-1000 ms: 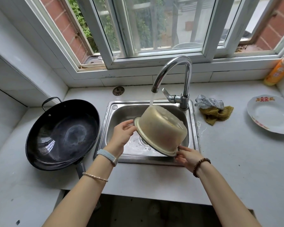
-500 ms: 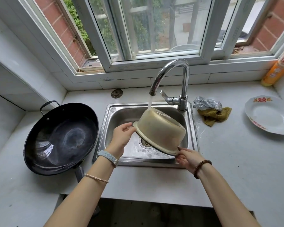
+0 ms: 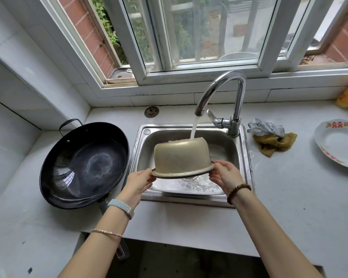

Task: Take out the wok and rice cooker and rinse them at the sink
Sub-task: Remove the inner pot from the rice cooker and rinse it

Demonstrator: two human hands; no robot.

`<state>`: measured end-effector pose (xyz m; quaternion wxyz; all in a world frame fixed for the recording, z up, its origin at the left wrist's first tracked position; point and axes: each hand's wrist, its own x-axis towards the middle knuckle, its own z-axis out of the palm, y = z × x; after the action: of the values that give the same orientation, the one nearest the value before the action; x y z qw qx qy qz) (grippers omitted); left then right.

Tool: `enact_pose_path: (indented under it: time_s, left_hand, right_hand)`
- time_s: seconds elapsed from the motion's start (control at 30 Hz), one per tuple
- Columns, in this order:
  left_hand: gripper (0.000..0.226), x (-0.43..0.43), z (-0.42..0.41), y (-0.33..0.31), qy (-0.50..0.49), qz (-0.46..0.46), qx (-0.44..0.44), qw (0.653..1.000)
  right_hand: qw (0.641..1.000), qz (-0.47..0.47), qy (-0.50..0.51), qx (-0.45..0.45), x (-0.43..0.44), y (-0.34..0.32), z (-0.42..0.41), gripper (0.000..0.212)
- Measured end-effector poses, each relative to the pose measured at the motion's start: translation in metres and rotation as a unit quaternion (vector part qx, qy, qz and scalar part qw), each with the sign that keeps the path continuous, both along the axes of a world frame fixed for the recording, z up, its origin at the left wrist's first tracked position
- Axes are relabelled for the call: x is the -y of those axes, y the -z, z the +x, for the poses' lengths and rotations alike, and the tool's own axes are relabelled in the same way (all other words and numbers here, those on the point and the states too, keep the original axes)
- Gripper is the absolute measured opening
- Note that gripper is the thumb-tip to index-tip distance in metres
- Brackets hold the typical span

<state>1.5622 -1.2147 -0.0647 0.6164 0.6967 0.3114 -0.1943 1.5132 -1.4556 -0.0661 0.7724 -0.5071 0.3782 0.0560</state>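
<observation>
Since a moment ago the rice cooker pot (image 3: 181, 155) has turned level, bottom up; fingers (image 3: 149, 175) of the left hand (image 3: 138, 182) and right hand (image 3: 226, 177) pinch its rim, holding it between them over the sink (image 3: 225, 145), under the running tap (image 3: 238, 97). Left of the fingers sits the wok (image 3: 84, 165).

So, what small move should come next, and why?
Probably turn the pot mouth up, so the water runs inside. Now it is upside down, the left hand and right hand hold its rim, and the water hits only its base.
</observation>
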Motion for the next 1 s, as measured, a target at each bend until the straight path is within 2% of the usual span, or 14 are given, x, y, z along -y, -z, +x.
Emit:
enact_pose_path:
  time_s: [0.17, 0.3, 0.4, 0.47, 0.6, 1.0]
  left_hand:
    - [0.017, -0.015, -0.004, -0.001, -0.032, -0.019, -0.017, 0.999]
    - [0.027, -0.026, -0.005, -0.006, -0.042, -0.032, -0.015, 0.998]
    - [0.014, -0.036, -0.007, -0.004, -0.055, -0.049, -0.021, 0.997]
    - [0.011, -0.043, -0.009, -0.001, -0.051, -0.057, -0.027, 0.997]
    - [0.023, -0.052, -0.013, 0.0, -0.048, -0.082, -0.032, 0.995]
    - [0.024, -0.07, -0.007, -0.055, -0.058, -0.062, 0.053, 0.995]
  right_hand:
    - [0.993, -0.099, -0.028, 0.057, -0.016, -0.008, 0.006, 0.019]
    - [0.979, -0.16, -0.064, 0.108, -0.023, -0.011, 0.004, 0.023]
    - [0.948, -0.252, -0.13, 0.142, -0.029, -0.012, 0.0, 0.033]
    - [0.929, -0.302, -0.141, 0.16, -0.034, -0.014, -0.001, 0.031]
    - [0.886, -0.396, -0.121, 0.211, -0.04, -0.021, 0.004, 0.019]
    - [0.789, -0.486, -0.107, 0.361, -0.046, -0.068, 0.014, 0.014]
